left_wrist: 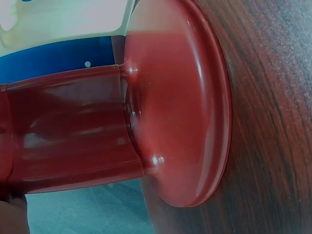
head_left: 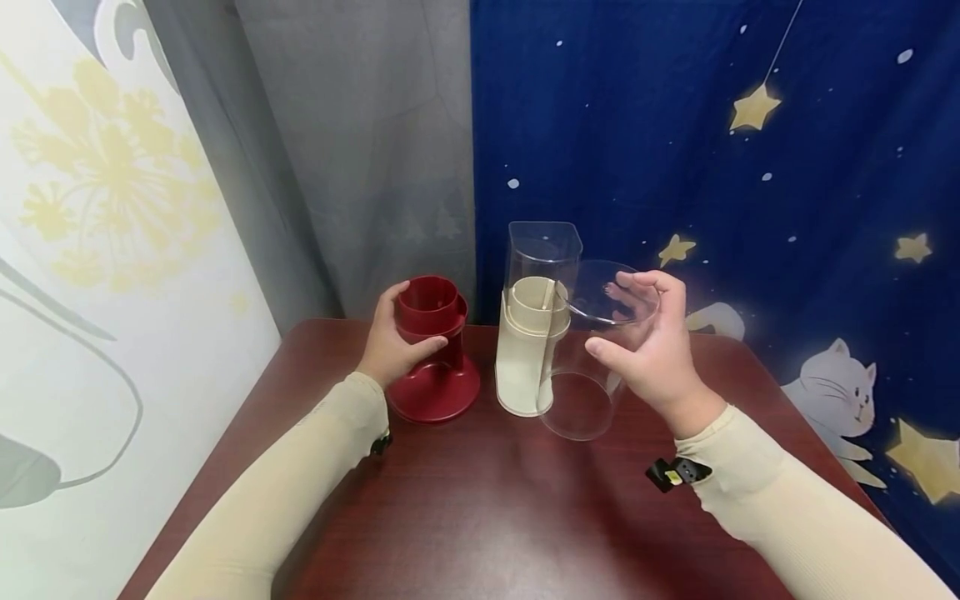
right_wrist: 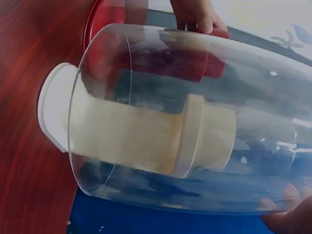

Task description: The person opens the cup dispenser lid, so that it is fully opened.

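My left hand (head_left: 392, 348) grips the upper collar of a red plastic stand (head_left: 437, 395), its thumb across the front. The stand is upright on its round, flared foot, which the left wrist view shows on the table. With thumb and fingers spread round it, my right hand (head_left: 654, 342) holds a clear plastic cylinder (head_left: 581, 367) near its upper rim. The cylinder is open-ended and slightly tilted. Through its wall in the right wrist view shows a cream stand (right_wrist: 141, 136) with a round collar. A clear upright container (head_left: 543, 242) rises at the cream stand's back.
The dark red-brown table (head_left: 480, 500) extends toward me from both stands. Behind its far edge hang a grey curtain (head_left: 375, 125) and a blue curtain (head_left: 615, 108) with stars. A white patterned panel (head_left: 112, 333) stands at the left.
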Motion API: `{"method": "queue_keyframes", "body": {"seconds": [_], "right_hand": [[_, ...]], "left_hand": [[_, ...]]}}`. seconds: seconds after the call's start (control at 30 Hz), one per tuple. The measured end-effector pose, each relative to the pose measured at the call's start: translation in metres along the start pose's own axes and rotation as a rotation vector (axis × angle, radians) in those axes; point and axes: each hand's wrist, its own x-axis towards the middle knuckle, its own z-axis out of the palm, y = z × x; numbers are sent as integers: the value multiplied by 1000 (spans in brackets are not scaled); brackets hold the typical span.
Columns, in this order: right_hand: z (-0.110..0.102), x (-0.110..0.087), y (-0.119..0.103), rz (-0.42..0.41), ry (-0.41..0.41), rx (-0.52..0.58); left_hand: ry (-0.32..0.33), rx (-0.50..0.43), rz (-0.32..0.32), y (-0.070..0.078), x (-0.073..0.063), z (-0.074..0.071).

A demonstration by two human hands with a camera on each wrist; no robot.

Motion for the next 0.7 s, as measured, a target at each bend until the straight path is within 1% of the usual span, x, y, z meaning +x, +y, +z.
{"method": "queue_keyframes", "body": {"seconds": [0.33,0.5,0.7], "right_hand": [[-14,-1,20,25,116,-44],[-19,1,30,14,144,-52],[-23,2,44,5,195,-106]], "left_hand": [[6,-5,-5,-1,-1,0],[7,-4,-6,-1,0,1],[6,-4,3,-1,0,1]]}}
